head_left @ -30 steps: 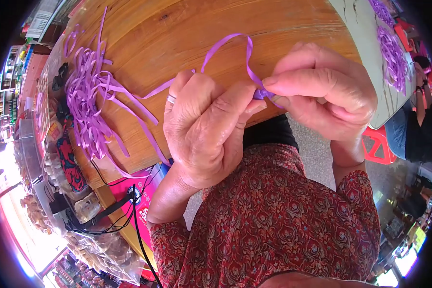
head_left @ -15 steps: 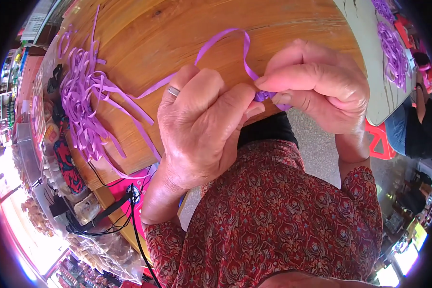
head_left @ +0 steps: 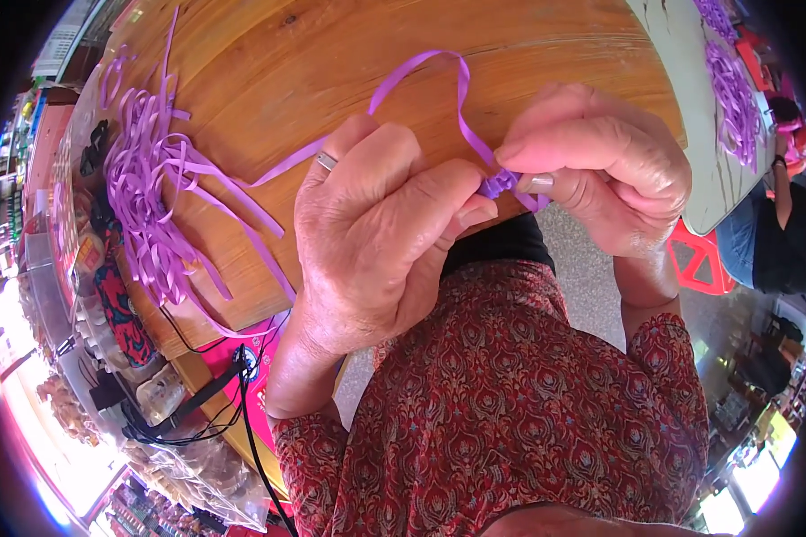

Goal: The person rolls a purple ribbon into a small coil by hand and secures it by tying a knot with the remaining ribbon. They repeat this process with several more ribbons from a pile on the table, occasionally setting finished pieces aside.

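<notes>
While a small folded knot (head_left: pixel 500 184) of purple ribbon (head_left: pixel 439 80) is pinched between both hands, the left hand (head_left: pixel 376 242) is closed on it from seven o'clock and the right hand (head_left: pixel 600 166) from three o'clock. A loose ribbon pile (head_left: pixel 148 192) is seen at nine o'clock on the wooden tabletop (head_left: pixel 331 54).

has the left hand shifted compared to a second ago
Barely, if at all. The left hand sits at the same near edge of the wooden table, pinching the purple ribbon against the right hand.
</notes>
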`<act>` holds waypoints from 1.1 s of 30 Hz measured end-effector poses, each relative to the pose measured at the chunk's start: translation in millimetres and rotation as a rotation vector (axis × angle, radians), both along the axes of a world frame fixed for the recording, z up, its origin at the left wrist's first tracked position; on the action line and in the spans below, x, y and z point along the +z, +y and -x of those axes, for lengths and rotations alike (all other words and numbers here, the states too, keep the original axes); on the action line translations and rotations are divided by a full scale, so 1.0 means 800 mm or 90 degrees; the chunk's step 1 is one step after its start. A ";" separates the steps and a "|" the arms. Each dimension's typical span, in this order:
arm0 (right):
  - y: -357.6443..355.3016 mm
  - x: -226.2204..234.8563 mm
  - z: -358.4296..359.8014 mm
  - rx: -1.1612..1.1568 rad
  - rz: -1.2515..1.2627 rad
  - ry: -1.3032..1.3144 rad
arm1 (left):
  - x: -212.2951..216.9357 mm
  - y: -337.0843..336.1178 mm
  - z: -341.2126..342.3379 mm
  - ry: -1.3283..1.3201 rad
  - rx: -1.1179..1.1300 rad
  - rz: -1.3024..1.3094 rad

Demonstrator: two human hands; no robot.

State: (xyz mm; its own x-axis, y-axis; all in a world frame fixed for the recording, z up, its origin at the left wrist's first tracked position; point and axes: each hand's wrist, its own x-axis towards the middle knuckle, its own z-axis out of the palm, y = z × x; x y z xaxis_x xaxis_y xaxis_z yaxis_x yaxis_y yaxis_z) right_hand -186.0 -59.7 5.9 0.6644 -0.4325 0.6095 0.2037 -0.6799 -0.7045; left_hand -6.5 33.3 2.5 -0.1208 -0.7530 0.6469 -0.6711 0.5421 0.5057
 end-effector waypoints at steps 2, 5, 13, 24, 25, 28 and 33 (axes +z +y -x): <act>-0.001 0.002 -0.001 -0.005 0.041 0.012 | 0.001 0.003 -0.003 0.007 0.002 -0.016; 0.001 0.005 -0.002 -0.008 0.088 0.031 | -0.001 0.006 -0.004 0.021 0.005 -0.022; 0.005 0.008 -0.002 -0.008 0.121 0.053 | 0.001 0.010 -0.003 0.035 0.026 -0.028; 0.009 0.000 -0.008 -0.012 0.064 0.049 | -0.011 0.013 -0.001 0.088 0.054 -0.033; 0.010 -0.001 -0.008 -0.011 0.064 0.049 | -0.015 0.012 0.000 0.088 0.055 -0.034; 0.011 -0.003 -0.006 -0.001 0.011 0.055 | -0.027 0.012 0.004 0.156 0.018 0.006; 0.008 -0.005 -0.008 0.007 0.028 0.038 | -0.037 0.011 0.010 0.368 -0.030 -0.076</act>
